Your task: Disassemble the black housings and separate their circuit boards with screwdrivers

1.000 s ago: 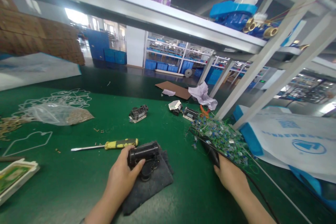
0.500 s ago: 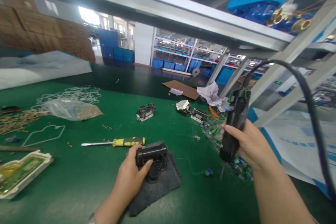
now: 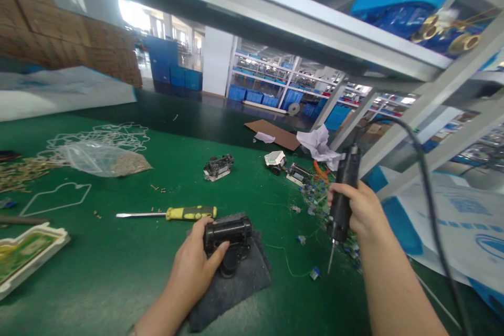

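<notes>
My left hand (image 3: 197, 260) is closed around a black plastic part with a cylindrical body (image 3: 228, 232), which rests on a dark grey cloth (image 3: 232, 299) on the green bench. My right hand (image 3: 364, 207) grips a corded black electric screwdriver (image 3: 343, 194) above the bench, its thin bit pointing down. Between that bit and the cloth lies a small blue piece on a green wire (image 3: 315, 273). Just beyond my left hand is a yellow and black screwdriver (image 3: 189, 213), lying flat with its blade to the left.
Black-and-white assemblies (image 3: 219, 167) and a white-cased part (image 3: 274, 160) sit farther back. Wired blue pieces (image 3: 315, 194) are heaped at right. A plastic bag (image 3: 92, 160), brass pieces (image 3: 23, 173) and a white tray with a circuit board (image 3: 29, 252) lie left. A metal shelf (image 3: 275, 10) spans overhead.
The electric screwdriver has turned more upright and shifted slightly left, and its bit now shows clearly. My left hand stays on the black part. The view has shifted slightly.
</notes>
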The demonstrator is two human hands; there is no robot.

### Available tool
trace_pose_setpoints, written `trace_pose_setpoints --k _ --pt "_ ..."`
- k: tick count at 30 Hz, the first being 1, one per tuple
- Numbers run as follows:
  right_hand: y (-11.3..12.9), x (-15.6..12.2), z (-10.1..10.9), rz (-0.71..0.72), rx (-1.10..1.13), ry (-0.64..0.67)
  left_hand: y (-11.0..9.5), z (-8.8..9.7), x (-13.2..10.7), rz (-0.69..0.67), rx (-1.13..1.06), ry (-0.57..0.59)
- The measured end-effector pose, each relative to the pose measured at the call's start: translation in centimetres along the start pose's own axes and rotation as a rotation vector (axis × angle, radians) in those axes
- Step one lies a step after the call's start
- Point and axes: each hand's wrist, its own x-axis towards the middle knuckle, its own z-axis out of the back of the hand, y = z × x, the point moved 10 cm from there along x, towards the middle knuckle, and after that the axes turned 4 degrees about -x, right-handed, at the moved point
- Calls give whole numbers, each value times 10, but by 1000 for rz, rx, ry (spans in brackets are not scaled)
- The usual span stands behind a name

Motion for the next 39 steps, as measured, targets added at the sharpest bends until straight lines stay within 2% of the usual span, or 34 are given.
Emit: trace_pose_setpoints --k 3,5,9,12,15,19,25,39 --pt "30 -11 2 103 113 -59 1 -1 0 5 -2 10" --pt "53 -27 -6 181 185 -59 1 -2 0 9 -1 15" --pt "94 -73 -39 361 318 34 -1 0 -1 3 -2 -1" --pt "107 -104 -68 486 361 125 -1 -2 -2 -5 -20 15" --pt "98 -115 -92 493 313 194 1 -5 -3 -11 -41 20" --pt "78 -109 -106 459 312 216 2 -6 -4 -15 -59 28" --pt "70 -103 -115 441 303 244 0 -4 -2 -5 -52 20" --pt "68 -103 -115 460 317 241 -5 -2 -4 -55 -4 4"
